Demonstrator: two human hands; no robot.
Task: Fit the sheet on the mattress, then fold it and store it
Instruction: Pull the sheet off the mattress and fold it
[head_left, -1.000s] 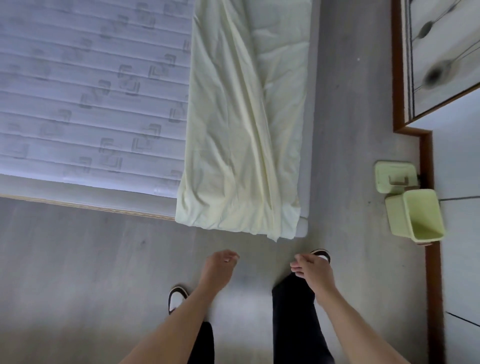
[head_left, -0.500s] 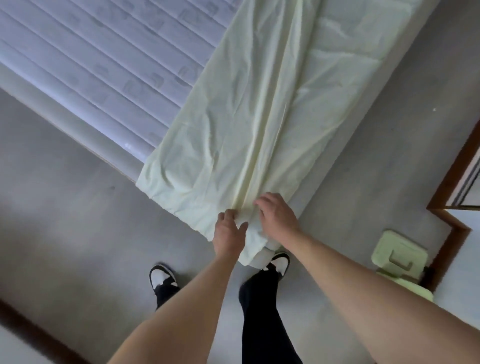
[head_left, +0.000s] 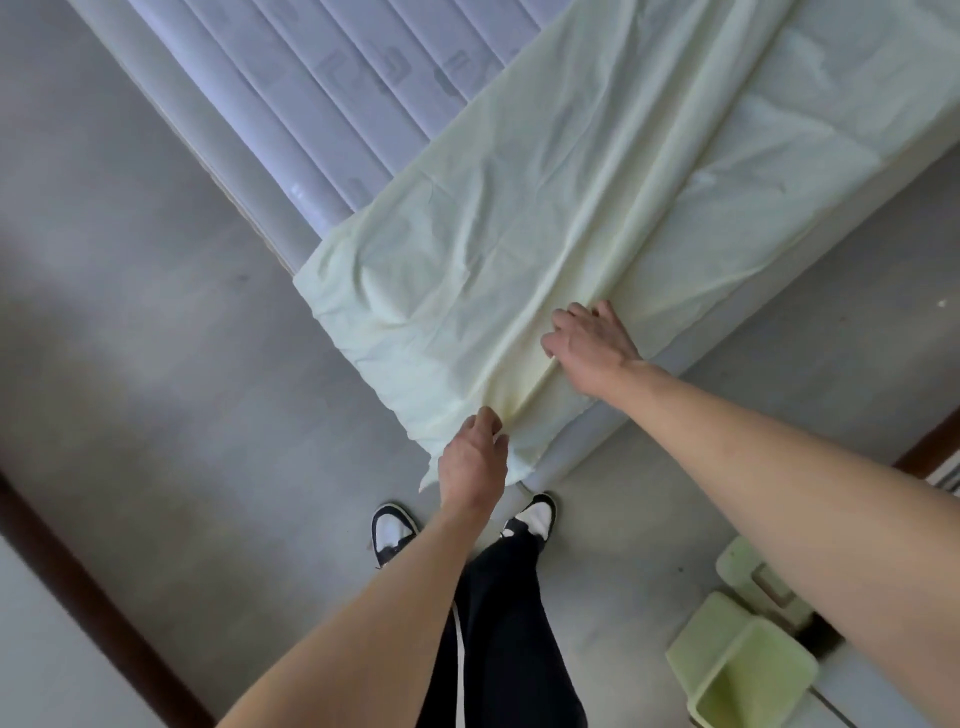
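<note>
A pale yellow sheet (head_left: 519, 218), folded into a long strip, lies along the near edge of the quilted white mattress (head_left: 332, 78). Its end hangs over the mattress corner. My left hand (head_left: 475, 457) grips the sheet's end at that corner, fingers curled into the cloth. My right hand (head_left: 589, 345) lies further up the strip on a long raised fold, fingers bent over the fold's edge.
Grey floor (head_left: 156, 364) surrounds the mattress. A light green bin (head_left: 748, 675) and its lid (head_left: 748, 571) stand at the lower right by the wall. My feet in black-and-white shoes (head_left: 392, 530) are just before the mattress corner. A dark skirting board (head_left: 88, 597) runs at lower left.
Both hands rose from near my legs to the sheet's end. Since half a second ago my right hand slid up along the fold, away from my left hand.
</note>
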